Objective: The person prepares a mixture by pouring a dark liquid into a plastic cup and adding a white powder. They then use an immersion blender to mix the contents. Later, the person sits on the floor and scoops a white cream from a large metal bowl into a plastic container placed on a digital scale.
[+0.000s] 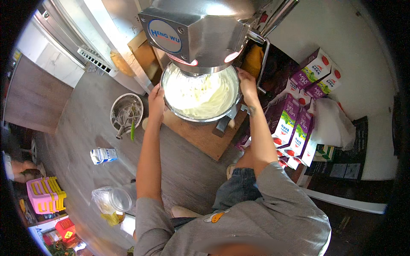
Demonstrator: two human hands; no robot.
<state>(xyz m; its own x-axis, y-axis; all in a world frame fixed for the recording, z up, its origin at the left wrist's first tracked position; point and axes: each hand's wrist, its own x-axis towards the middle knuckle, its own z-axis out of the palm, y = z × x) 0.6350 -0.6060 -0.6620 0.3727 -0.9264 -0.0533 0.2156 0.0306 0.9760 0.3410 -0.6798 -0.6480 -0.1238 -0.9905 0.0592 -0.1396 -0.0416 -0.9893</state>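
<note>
A steel mixing bowl (205, 120) of pale whipped cream (217, 102) sits under the head of a stand mixer (211, 38). My left hand (156, 100) grips the bowl's left side, thumb near the rim. On the opposite side, my right hand (248, 85) holds the bowl just below the rim. The top of a wire whisk (196, 76) shows beneath the mixer head; its lower part is hidden by glare and cream. Beside my right hand hangs the mixer's bent metal handle (266, 65).
Under the mixer lies a wooden board (192, 129). To the left are a smeared steel bowl (113, 110) with a green-handled spatula (132, 129), a small carton (104, 155) and a clear plastic jar (121, 198). Several purple milk cartons (288, 118) are stacked at right.
</note>
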